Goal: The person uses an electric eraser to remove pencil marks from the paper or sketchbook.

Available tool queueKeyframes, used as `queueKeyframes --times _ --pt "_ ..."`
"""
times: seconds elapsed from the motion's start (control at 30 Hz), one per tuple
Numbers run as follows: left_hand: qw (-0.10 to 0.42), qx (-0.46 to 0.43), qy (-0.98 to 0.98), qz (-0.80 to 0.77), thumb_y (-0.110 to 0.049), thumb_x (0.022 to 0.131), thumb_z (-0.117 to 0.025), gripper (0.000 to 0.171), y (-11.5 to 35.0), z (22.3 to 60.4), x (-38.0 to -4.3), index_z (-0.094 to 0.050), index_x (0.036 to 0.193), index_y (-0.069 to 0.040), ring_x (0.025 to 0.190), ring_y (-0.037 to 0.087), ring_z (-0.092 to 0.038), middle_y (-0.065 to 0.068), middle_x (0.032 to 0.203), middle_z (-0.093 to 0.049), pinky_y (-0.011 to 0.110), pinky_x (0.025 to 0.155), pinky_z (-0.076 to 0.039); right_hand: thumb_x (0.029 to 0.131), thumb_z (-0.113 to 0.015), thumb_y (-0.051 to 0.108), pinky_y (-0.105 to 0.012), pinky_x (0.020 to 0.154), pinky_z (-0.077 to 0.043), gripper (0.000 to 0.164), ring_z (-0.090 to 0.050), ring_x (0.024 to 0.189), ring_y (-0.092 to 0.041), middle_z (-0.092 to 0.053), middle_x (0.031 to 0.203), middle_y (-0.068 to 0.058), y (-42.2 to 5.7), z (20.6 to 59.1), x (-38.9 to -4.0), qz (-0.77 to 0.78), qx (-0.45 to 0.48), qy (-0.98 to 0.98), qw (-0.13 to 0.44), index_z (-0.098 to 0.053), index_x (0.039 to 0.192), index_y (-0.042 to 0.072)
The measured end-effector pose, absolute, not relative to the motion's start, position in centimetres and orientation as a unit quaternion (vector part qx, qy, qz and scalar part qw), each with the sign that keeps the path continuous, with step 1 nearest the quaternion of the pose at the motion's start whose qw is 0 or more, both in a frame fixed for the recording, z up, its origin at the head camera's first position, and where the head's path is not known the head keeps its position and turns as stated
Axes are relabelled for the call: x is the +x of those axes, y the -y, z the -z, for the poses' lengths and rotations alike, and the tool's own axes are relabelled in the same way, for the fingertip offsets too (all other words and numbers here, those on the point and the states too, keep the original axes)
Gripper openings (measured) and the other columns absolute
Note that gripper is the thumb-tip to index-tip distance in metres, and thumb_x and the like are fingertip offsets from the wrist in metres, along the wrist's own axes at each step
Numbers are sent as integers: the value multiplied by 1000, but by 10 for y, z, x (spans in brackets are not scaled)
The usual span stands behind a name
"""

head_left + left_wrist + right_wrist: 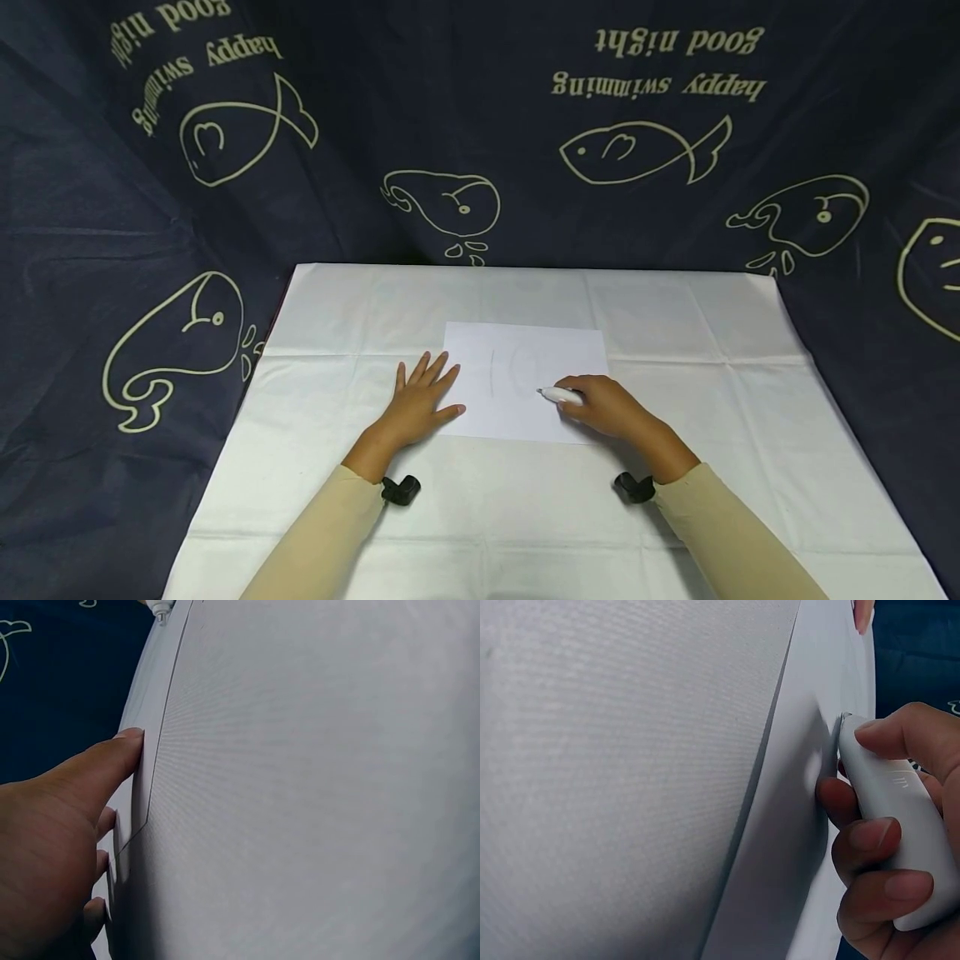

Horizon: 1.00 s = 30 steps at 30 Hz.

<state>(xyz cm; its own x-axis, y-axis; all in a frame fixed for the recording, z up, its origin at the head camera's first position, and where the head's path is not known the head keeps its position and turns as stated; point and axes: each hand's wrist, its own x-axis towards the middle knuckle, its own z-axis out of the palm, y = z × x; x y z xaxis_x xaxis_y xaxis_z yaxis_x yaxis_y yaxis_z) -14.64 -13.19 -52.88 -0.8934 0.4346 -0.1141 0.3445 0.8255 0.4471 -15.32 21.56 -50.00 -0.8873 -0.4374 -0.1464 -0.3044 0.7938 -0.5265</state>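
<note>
The tabletop [525,517] carries a white cloth with raised creases; one running under the paper [517,421] could make a stroke skip. Seen from the sheet's centre in the head view, the left hand [416,408] lies toward nine o'clock, fingers spread, with only the thumb and index tips clearly over the margin. So light a hold might let the sheet pivot or buckle under a sideways push. The right hand [607,406], toward four o'clock, pinches a white pen-like tool [562,395] between thumb and curled fingers; dragging them could smear marks. The tool's tip aims toward nine o'clock, near mid-sheet; whether it touches cannot be told. Pressing hard may snag the paper. Faint lines [492,372] toward ten o'clock look easy to miss.
</note>
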Motion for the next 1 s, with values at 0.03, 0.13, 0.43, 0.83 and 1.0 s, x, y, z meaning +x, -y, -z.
queueKeyframes --times 0.03,0.13,0.43,0.83,1.0 --pt "106 205 -950 -213 -52 100 -56 75 132 529 -146 -30 161 -18 159 37 -1 8 172 -11 71 120 6 94 -71 19 -40 81 -54 30 -64 89 -15 -75 112 -7 -216 500 -153 252 -196 -938 132 -72 123 10" --pt "106 204 -950 -212 -52 100 -57 75 132 529 -147 -30 161 -18 159 37 -1 8 172 -11 71 120 5 94 -71 20 -41 82 -54 31 -65 90 -16 -75 113 -8 -215 501 -154 250 -197 -939 134 -71 123 10" --pt "106 206 -950 -212 -53 100 -56 75 133 531 -147 -29 161 -19 159 36 -1 7 172 -11 71 120 5 94 -70 20 -43 83 -54 32 -66 92 -18 -75 113 -8 -215 500 -155 240 -205 -940 130 -71 124 10" --pt "101 206 -951 -209 -53 100 -57 74 133 532 -148 -30 161 -19 159 36 -2 7 171 -12 71 121 5 96 -68 21 -49 90 -55 33 -70 104 -28 -74 118 -11 -215 499 -154 233 -212 -941 126 -70 127 9" --pt "101 206 -951 -206 -53 100 -56 75 132 533 -148 -30 161 -19 159 36 -2 8 171 -12 72 121 4 96 -68 21 -51 92 -55 34 -69 108 -32 -73 121 -13 -213 498 -155 236 -210 -940 126 -70 128 8"
